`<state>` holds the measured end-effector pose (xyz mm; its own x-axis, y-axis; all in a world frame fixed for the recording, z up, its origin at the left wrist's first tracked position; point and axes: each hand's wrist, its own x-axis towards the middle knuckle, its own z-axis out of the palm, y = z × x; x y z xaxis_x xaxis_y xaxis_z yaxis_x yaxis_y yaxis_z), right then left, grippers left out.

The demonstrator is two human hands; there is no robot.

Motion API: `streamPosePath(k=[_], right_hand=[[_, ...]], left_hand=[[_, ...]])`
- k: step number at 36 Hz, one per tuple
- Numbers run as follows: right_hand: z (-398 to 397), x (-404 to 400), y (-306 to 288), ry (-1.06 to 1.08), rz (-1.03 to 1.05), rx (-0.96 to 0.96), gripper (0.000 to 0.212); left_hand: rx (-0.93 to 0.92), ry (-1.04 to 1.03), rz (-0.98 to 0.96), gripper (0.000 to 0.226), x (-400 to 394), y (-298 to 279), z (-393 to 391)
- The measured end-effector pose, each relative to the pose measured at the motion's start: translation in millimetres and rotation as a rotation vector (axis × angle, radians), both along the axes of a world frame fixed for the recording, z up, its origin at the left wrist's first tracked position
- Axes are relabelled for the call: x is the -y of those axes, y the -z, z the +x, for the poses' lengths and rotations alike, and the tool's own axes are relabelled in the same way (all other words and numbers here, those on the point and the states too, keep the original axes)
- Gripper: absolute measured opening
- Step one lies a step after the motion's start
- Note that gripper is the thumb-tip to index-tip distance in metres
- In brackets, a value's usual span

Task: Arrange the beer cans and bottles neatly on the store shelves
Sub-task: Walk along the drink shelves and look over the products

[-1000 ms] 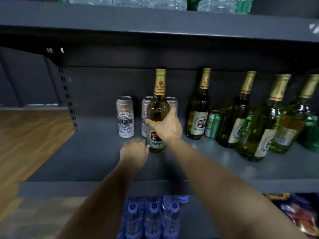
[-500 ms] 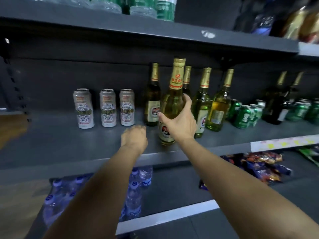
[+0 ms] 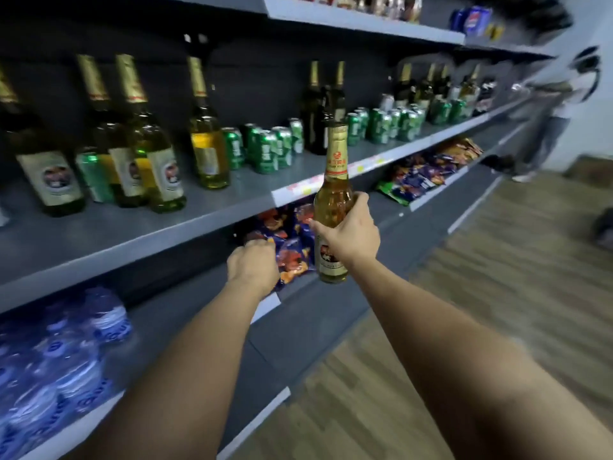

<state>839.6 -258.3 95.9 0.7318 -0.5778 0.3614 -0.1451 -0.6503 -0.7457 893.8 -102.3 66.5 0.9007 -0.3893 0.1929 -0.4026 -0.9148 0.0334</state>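
My right hand [image 3: 348,232] grips an amber beer bottle [image 3: 333,200] with a gold foil neck, held upright in the air in front of the grey shelf [image 3: 132,234]. My left hand [image 3: 253,265] hangs beside it with fingers loosely curled, holding nothing. On the shelf stand several green beer bottles [image 3: 156,154] at the left, a cluster of green cans [image 3: 265,147] in the middle, two dark bottles [image 3: 318,107] behind them, and more cans [image 3: 394,122] and bottles [image 3: 428,88] farther right.
Snack bags [image 3: 424,174] lie on the shelf below, and packed water bottles [image 3: 59,356] sit at the lower left. A wooden floor [image 3: 497,293] stretches to the right. A person [image 3: 550,127] stands at the far end of the aisle.
My right hand has lifted the bottle off the shelf and carried it rightward along the aisle. The view has swung right, and the silver cans are out of sight.
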Motion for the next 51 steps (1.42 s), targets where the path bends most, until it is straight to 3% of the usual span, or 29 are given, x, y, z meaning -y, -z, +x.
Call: streamPosePath(k=[7, 13, 18, 40, 51], right_hand=[[-55.2, 93.3, 37.4, 0.182, 0.022, -0.186, 0.069], [-83.1, 160.3, 55.3, 0.279, 0.025, -0.211, 0.094], [-85.8, 216.4, 68.3, 0.373, 0.055, -0.217, 0.089], [26.2, 482.1, 63.0, 0.555, 0.057, -0.221, 0.083], [82.0, 634.0, 72.3, 0.459, 0.081, -0.254, 0.08]], left_hand=[[-0.061, 0.166, 0.005, 0.025, 103.4, 17.1, -19.9], [-0.072, 0.306, 0.031, 0.031, 193.8, 29.4, -28.8], [-0.102, 0.419, 0.063, 0.039, 267.9, 41.2, -25.8], [-0.1, 0.629, 0.061, 0.036, 553.6, 37.0, 121.0], [-0.074, 0.562, 0.081, 0.037, 694.7, 42.9, 176.4]])
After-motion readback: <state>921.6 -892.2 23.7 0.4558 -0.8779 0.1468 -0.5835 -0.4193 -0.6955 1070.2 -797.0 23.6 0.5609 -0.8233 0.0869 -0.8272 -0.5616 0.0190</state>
